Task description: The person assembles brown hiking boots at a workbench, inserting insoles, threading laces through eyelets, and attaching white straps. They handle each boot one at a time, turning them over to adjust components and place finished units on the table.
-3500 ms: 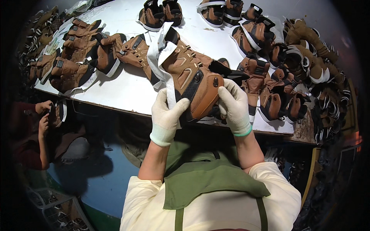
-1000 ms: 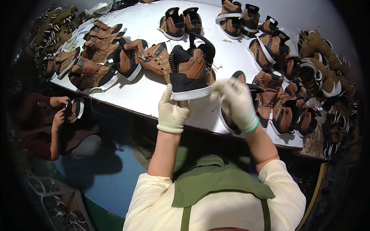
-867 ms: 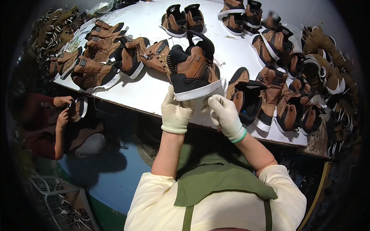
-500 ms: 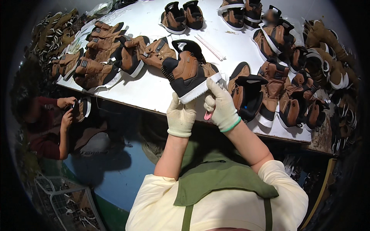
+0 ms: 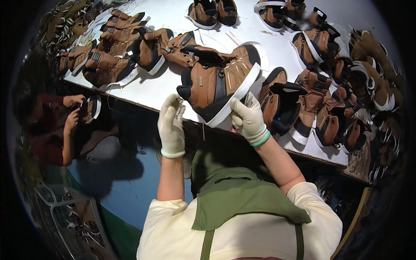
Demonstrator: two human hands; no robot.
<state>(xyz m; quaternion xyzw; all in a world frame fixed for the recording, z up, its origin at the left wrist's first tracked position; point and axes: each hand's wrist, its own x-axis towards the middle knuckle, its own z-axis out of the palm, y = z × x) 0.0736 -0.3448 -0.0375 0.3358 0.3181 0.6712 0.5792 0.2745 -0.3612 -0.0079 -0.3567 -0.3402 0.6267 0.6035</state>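
you hold a brown boot [image 5: 219, 82] up over the near edge of the white table [image 5: 160, 93].

head view: your right hand [image 5: 249, 119], gloved white, is closed on the boot's white sole at its lower side; your left hand [image 5: 172, 125], also gloved, has its fingers curled beside the toe end, and you can't tell from here whether it grips anything. more brown boots [image 5: 117, 56] lie in rows on the table. at far left another person's hand [image 5: 71, 123] holds a shoe.
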